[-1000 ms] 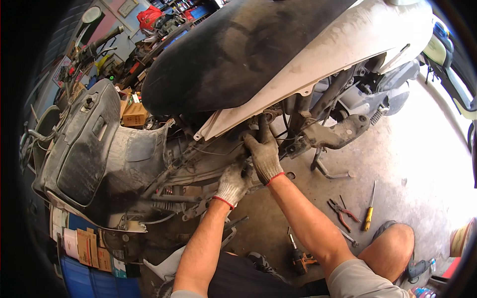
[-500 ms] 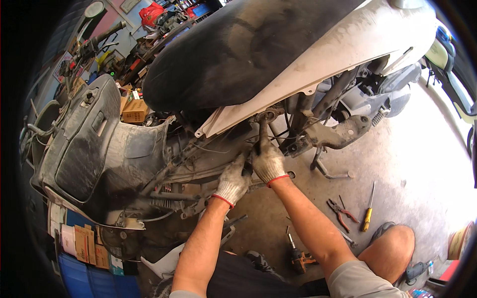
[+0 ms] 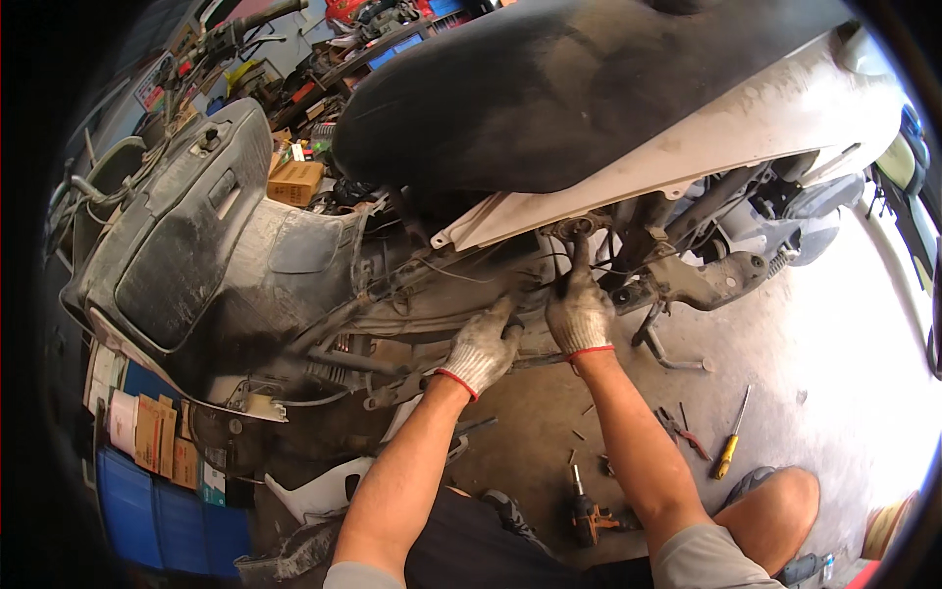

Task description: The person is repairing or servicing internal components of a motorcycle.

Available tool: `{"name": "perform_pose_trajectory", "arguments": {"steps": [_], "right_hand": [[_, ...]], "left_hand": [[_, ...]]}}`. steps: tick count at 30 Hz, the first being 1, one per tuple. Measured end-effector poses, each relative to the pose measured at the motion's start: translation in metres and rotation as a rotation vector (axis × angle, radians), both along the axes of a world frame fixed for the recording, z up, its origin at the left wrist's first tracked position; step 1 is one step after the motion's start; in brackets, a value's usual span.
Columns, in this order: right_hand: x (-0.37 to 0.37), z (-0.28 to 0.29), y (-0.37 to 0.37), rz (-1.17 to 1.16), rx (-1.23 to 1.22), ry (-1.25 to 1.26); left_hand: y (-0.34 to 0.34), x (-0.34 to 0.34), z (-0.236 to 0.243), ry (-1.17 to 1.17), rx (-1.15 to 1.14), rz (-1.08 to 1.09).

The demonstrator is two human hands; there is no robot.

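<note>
Both my hands wear knitted white work gloves with red cuffs, soiled dark at the fingers. My left hand [image 3: 485, 346] is beside the scooter's exposed frame [image 3: 422, 319], fingers reaching forward and the dark thumb apart; nothing shows in it. My right hand [image 3: 580, 316] points a finger up to a dirty metal bracket with a round opening [image 3: 581, 228], under the white side panel [image 3: 628, 167]. The fingertip touches or nearly touches the bracket. Its other fingers are partly hidden, and I see no object in them. Above hangs the black seat [image 3: 491, 108].
On the concrete floor lie a cordless drill [image 3: 586, 517], pliers [image 3: 687, 435] and a yellow-handled screwdriver [image 3: 729, 452]. A kickstand [image 3: 672, 355] juts out on the right. A loose white panel [image 3: 309, 491], cardboard boxes [image 3: 157, 432] and a blue bin [image 3: 177, 520] are at lower left.
The view has shifted, so the scooter sits farther right and higher in the picture. My hands have moved apart; my right finger still reaches up to the bracket.
</note>
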State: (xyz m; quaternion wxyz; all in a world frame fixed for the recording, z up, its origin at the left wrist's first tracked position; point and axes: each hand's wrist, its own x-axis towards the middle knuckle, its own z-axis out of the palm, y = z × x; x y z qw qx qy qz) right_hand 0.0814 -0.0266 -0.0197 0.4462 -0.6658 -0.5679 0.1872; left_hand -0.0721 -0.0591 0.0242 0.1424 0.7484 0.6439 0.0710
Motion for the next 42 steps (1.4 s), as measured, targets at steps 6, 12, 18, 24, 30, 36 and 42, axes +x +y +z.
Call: {"name": "perform_pose_trajectory", "arguments": {"steps": [6,12,18,24,30,36,42], "right_hand": [[-0.007,-0.005,0.007,0.051,0.046,0.16],[-0.022,-0.015,0.013,0.238,0.119,0.783],[-0.004,0.024,-0.004,0.577,0.11,1.628],[0.024,0.028,-0.003,0.94,0.1,2.308],[0.017,0.017,-0.031,0.654,0.004,1.902],[0.019,0.017,-0.079,0.532,-0.195,0.983],[0.088,0.053,-0.093,0.528,-0.227,0.365]], "left_hand": [[-0.001,-0.019,-0.018,0.021,0.19,-0.074],[0.0,-0.008,-0.01,-0.078,0.092,-0.095],[-0.001,-0.002,-0.002,-0.049,0.039,-0.061],[0.002,-0.002,-0.008,-0.08,0.109,-0.086],[0.006,0.002,0.003,-0.06,0.054,-0.069],[0.015,0.009,-0.028,-0.212,0.583,-0.198],[0.02,0.08,0.007,-0.05,0.219,-0.158]]}}
